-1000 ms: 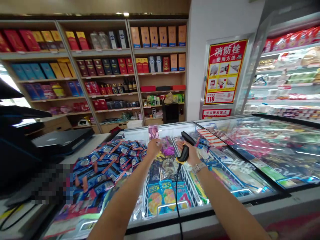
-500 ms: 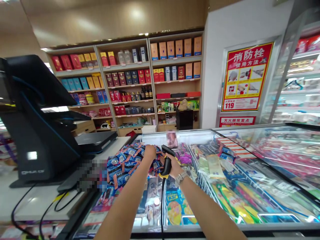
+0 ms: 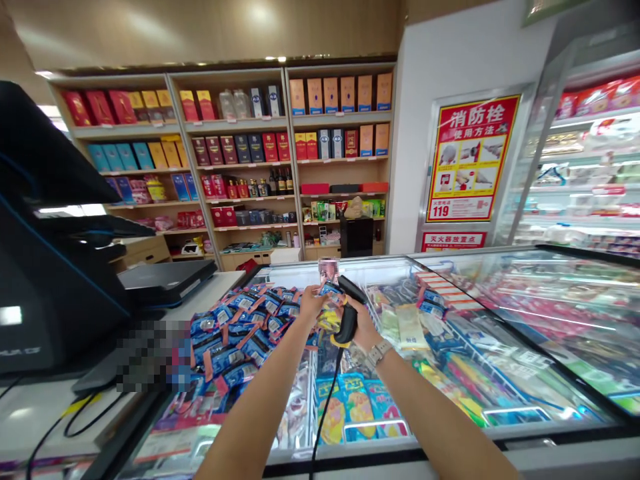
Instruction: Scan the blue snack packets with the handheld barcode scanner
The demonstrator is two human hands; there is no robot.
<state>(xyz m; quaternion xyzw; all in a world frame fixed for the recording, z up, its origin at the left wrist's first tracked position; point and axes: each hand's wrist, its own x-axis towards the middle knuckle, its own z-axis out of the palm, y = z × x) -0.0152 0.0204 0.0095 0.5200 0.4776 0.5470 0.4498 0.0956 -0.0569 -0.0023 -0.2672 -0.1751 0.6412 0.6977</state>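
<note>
My left hand (image 3: 311, 302) pinches a small blue packet (image 3: 331, 289) above the freezer's glass top. In my right hand (image 3: 367, 325) is a black and yellow barcode scanner (image 3: 346, 325), gripped by its handle, with its cable running down toward me. The scanner's head is right beside the packet, and the right fingertips come close to the packet; whether they touch it I cannot tell. To the left of my left hand, a heap of similar blue packets (image 3: 245, 333) with pinkish-orange ends lies on the glass.
A chest freezer (image 3: 350, 460) with bagged frozen goods in wire baskets spans the front. At the left stand a dark checkout terminal (image 3: 50, 267) and a flat black device (image 3: 167, 280) on a white counter (image 3: 45, 427). Shelves (image 3: 240, 167) of boxes line the back wall.
My left hand has come away from the heap and moved right with a blue packet. The scanner has tilted, with its head now by the packet. The view has shifted right.
</note>
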